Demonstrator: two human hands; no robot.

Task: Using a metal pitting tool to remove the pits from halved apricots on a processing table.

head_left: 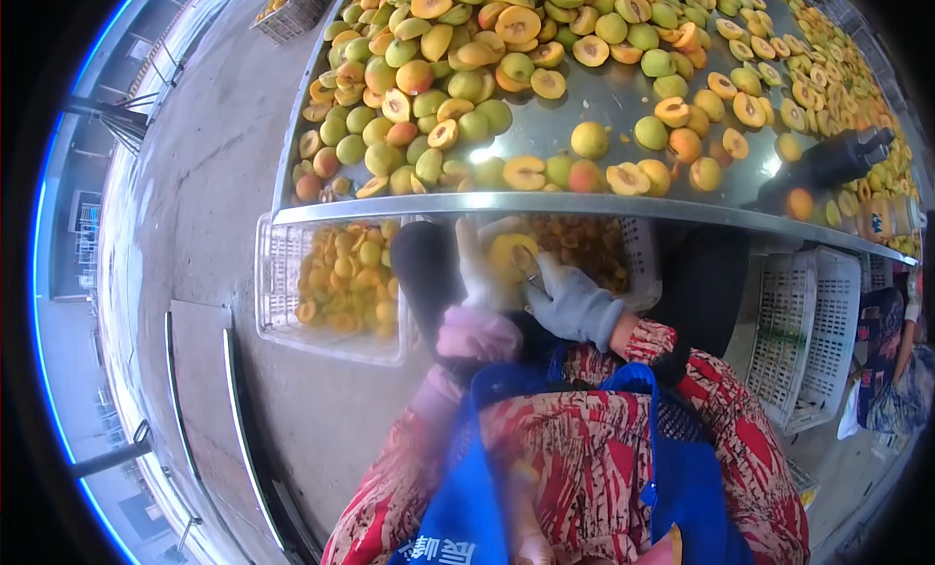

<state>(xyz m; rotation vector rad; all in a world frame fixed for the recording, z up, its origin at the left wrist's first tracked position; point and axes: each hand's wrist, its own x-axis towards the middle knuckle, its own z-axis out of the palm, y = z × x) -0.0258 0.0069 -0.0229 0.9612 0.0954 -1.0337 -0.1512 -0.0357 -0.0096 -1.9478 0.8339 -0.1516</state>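
Note:
My left hand point(475, 284), in a white glove with a pink cuff, is closed around a yellow peach half point(510, 257) over my lap. The cut face and brown pit hollow of the half show, though this spot is partly blurred. My right hand point(577, 302), in a pale grey glove, presses its fingertips to the half's right side. Its fingers are pinched, and a small thin object seems to stick out at the pit; I cannot make out its kind. Just beyond both hands runs the front edge of a metal table point(545, 207), heaped with whole and halved peaches point(429, 68).
Left of my knees, a clear plastic crate point(263, 282) holds peach pieces. Behind my hands, another crate point(640, 263) holds brownish pieces. White slotted crates point(804, 321) stand at right. A black object point(828, 166) and a bottle point(888, 217) lie on the table. Another person's arm point(906, 346) shows far right.

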